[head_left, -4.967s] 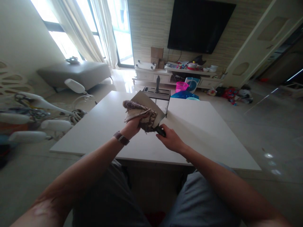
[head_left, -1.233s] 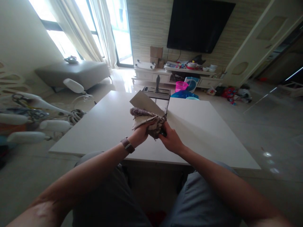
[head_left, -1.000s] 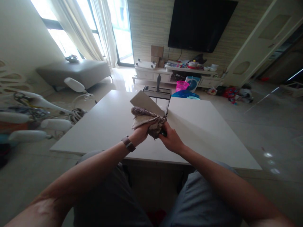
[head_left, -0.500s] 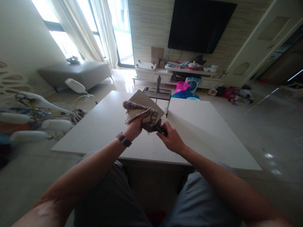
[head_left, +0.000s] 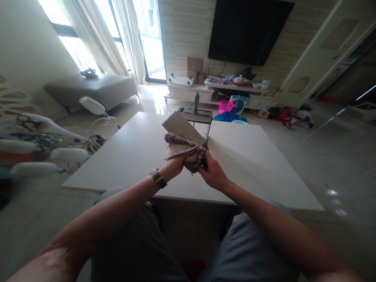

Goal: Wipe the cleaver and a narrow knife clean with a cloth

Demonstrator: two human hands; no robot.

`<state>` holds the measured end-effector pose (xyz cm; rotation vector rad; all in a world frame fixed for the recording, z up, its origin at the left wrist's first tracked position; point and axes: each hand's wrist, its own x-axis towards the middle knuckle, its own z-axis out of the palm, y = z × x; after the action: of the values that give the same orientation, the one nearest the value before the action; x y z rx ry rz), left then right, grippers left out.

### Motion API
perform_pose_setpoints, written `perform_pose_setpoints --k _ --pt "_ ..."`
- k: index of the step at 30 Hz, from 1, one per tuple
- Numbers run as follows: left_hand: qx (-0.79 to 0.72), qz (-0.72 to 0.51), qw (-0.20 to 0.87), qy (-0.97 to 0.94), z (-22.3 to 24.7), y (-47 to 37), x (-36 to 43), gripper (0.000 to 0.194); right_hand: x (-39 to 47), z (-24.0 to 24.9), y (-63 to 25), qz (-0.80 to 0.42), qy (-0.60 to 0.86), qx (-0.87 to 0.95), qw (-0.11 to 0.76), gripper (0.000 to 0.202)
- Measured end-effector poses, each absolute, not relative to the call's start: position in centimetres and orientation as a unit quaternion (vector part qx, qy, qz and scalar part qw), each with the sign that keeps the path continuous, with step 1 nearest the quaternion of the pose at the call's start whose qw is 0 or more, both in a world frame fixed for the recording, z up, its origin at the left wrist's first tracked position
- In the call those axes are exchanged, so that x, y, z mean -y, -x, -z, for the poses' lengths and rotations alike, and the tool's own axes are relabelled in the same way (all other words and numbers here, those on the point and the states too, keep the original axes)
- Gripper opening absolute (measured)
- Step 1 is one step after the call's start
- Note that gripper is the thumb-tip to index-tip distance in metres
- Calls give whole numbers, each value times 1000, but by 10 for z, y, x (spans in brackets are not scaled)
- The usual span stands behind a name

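A broad-bladed cleaver is held tilted above the white table. My right hand is closed around its black handle, most of which is hidden by the fingers and cloth. In my left hand a brown and beige cloth is bunched up, folded around the lower part of the blade near the handle. The upper part of the blade sticks out past the cloth. Just beyond the blade stands a dark-framed holder with an upright black handle in it.
A blue tub and a pink basket are behind the table's far edge. To the left are white padded arms with cables and a grey bench. A low cabinet lines the far wall.
My left hand and the cloth have slid right and toward me, along the blade to the handle end. More of the blade shows now. My right hand has hardly moved.
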<state>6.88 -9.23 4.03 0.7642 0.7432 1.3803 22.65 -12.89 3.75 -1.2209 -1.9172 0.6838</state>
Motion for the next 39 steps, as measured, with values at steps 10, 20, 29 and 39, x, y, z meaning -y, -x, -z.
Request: perform_pose_setpoints --k 10,20,29,39 --pt "-333 -611 629 -347 -51 -59 83 22 128 -43 -224 -286 461 743 392 28" --pt "-305 -656 633 -274 -55 -35 63 36 135 -45 -224 -261 490 752 355 21" --pt "-338 -594 669 -293 -31 -59 82 26 131 -36 -223 -288 483 742 365 29" --pt "-352 -595 656 -303 -35 -63 84 20 130 -35 -222 -294 482 743 360 30"
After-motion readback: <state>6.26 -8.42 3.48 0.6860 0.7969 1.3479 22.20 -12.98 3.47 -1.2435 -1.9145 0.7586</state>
